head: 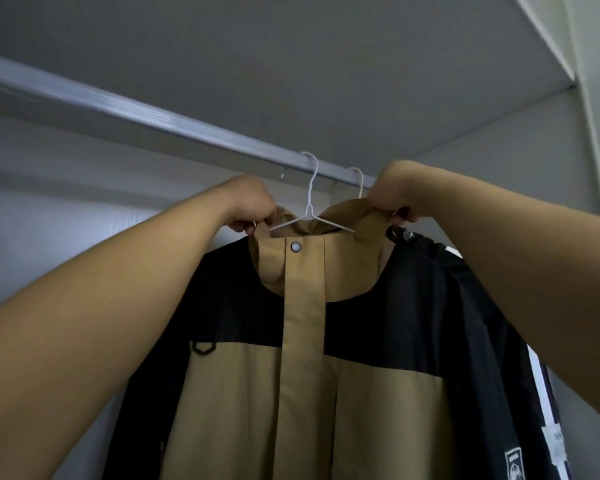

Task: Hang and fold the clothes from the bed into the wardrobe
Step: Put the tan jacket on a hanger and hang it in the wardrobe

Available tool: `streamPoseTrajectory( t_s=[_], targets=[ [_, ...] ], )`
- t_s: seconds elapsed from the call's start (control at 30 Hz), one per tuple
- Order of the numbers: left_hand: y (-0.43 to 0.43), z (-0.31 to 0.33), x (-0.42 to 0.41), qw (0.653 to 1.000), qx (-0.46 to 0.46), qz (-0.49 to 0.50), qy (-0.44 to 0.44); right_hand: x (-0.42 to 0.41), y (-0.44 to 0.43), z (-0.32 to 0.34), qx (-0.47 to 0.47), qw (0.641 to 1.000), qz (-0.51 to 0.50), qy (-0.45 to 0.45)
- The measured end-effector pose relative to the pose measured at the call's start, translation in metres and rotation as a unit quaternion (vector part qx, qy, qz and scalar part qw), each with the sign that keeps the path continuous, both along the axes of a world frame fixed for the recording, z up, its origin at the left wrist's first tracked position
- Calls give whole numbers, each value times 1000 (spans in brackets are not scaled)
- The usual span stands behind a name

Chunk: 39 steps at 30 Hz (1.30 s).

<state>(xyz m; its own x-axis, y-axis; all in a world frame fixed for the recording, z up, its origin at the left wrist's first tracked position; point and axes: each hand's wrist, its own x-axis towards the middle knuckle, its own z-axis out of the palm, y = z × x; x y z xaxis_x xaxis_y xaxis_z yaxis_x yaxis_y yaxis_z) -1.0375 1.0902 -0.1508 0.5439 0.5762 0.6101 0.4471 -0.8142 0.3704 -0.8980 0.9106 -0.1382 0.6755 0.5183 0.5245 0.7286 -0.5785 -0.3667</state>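
A tan and black jacket (302,358) hangs on a white wire hanger (309,209) whose hook sits over the silver wardrobe rail (146,114). My left hand (252,204) pinches the left side of the tan collar. On the collar's right side, near a black snap tab, my right hand (394,194) grips the fabric. Both arms reach up from below.
Another dark garment with white stripes (537,393) hangs just right of the jacket on a second hanger hook (359,178). The wardrobe's grey top panel (326,64) is close above the rail. White wardrobe walls stand left and right.
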Motion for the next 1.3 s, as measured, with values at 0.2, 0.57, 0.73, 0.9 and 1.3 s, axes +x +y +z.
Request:
streamPoseTrajectory(
  t_s=[0.2, 0.57, 0.73, 0.9, 1.3],
  targets=[
    [20, 0, -3, 992, -64, 4, -109, 10, 4, 3, 82, 996, -7, 35],
    [3, 4, -2, 992, -109, -2, -60, -4, 5, 3, -20, 993, 1, 112],
    [21, 3, -9, 973, -184, -43, -136, 0, -6, 9, 52, 984, 40, 165],
    [34, -4, -14, 896, -259, -127, -338, 26, -14, 8, 231, 922, 71, 303],
    [99, -120, -18, 959, -100, -33, -262, 21, -9, -109, 216, 965, -55, -138]
  ],
)
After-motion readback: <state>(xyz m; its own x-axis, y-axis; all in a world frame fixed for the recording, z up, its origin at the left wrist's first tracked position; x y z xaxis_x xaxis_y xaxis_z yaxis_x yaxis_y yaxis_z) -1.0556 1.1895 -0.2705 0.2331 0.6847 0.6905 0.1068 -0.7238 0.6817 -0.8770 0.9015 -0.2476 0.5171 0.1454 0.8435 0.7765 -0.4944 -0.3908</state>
